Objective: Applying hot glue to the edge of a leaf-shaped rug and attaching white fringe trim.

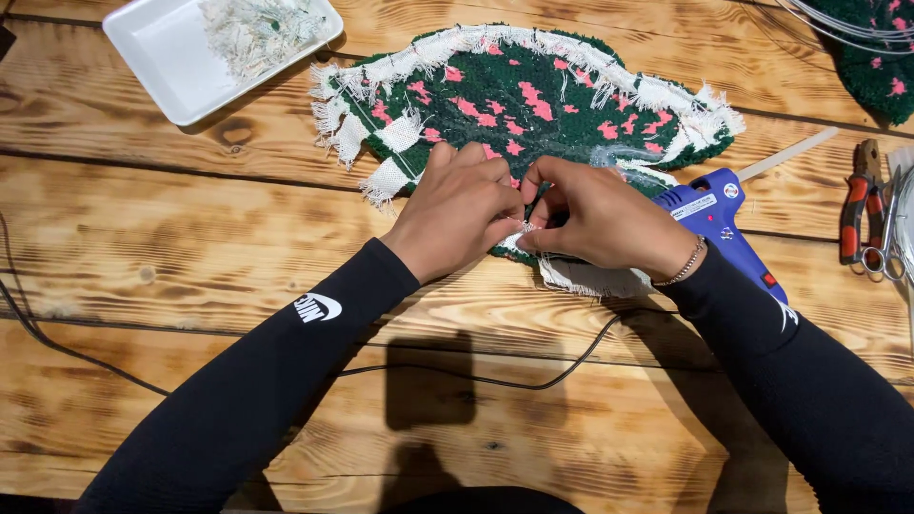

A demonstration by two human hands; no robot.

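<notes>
Both hands meet at the six o'clock edge of the green tufted rug piece with pink flecks [533,100]. The left hand [462,209] and right hand [595,217] are pinched together on its frayed white backing cloth [522,228], seemingly folding the fringe under. Next likely calls for the blue glue gun [716,219], lying at three o'clock.

I've got a white tray [162,57] of scraps top left, pliers [864,200] far right, black cable [476,376] crossing the bench [190,257].
</notes>
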